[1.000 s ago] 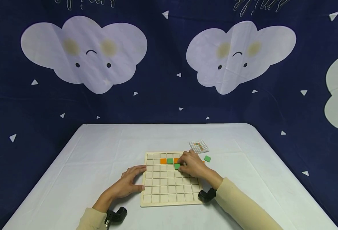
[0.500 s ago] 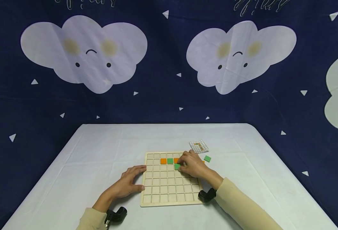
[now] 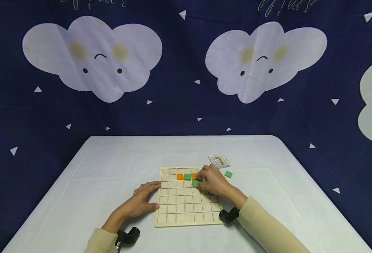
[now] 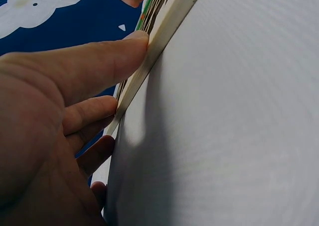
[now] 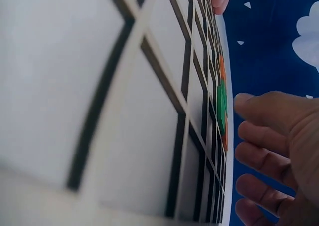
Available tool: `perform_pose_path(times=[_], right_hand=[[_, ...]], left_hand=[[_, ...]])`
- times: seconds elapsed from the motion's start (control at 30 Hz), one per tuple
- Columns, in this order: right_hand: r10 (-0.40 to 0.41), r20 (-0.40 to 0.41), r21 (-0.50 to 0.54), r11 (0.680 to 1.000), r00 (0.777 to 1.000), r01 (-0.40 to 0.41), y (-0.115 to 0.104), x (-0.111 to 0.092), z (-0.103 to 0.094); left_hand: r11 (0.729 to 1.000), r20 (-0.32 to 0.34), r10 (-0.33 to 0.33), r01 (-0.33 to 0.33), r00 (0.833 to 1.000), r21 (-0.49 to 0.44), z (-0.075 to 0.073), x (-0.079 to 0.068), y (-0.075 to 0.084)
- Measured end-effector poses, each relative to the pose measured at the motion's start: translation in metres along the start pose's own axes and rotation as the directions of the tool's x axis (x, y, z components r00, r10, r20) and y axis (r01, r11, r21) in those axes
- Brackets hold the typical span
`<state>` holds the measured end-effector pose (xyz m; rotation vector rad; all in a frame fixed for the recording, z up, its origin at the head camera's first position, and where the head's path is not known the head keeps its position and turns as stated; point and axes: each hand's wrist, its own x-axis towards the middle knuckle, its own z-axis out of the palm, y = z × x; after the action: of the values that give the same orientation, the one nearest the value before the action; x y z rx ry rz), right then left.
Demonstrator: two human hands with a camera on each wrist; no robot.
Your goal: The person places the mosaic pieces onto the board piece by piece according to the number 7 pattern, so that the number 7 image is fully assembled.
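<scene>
A square wooden grid board lies on the table. Its back part holds a row of an orange tile, a green tile and a second orange tile. Directly in front of that last one sits another green tile, partly covered by my right hand. The right wrist view shows the fingers of that hand bent loosely and apart, with nothing visible between thumb and fingers. My left hand rests against the board's left edge, thumb and fingers spread along it.
Behind the board lies a pattern card with a small coloured grid. A loose green tile lies right of the board. Part of an orange piece shows beside my right hand. A patterned dark blue cloth hangs behind the white table.
My right hand's fingers have shifted very slightly, and a little more gap shows between thumb and fingers. The left hand and the tiles have stayed in place.
</scene>
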<state>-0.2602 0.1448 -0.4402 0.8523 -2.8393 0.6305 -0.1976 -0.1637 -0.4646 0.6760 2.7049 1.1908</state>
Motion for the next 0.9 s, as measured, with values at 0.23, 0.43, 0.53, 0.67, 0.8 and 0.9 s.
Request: perform_pose_path(times=[0.23, 0.43, 0.53, 0.67, 0.8, 0.9], right_hand=[[0.029, -0.027, 0.036, 0.999, 0.999, -0.028, -0.004, -0.002, -0.009], [0.076, -0.038, 0.084, 0.994, 0.996, -0.073, -0.005, -0.004, -0.014], [0.098, -0.036, 0.096, 0.991, 0.995, -0.094, -0.004, -0.005, -0.016], [0.105, -0.042, 0.097, 0.99, 0.994, -0.1, -0.002, -0.007, -0.02], [0.109, -0.055, 0.114, 0.988, 0.993, -0.102, 0.0, -0.01, -0.024], [0.12, -0.067, 0.117, 0.987, 0.991, -0.111, 0.003, -0.013, -0.027]], left_hand=[[1.0, -0.013, -0.002, 0.002, 1.0, 0.016, 0.001, 0.0, 0.0], [1.0, -0.007, -0.01, 0.01, 1.0, 0.005, 0.001, 0.001, 0.0], [1.0, -0.003, -0.006, 0.006, 1.0, 0.011, 0.001, 0.001, -0.001], [1.0, -0.006, 0.003, -0.003, 1.0, 0.016, 0.001, 0.001, -0.001], [1.0, -0.009, 0.004, -0.004, 1.0, 0.021, 0.0, 0.001, -0.001], [1.0, -0.011, 0.004, -0.004, 1.0, 0.021, 0.0, 0.0, -0.001]])
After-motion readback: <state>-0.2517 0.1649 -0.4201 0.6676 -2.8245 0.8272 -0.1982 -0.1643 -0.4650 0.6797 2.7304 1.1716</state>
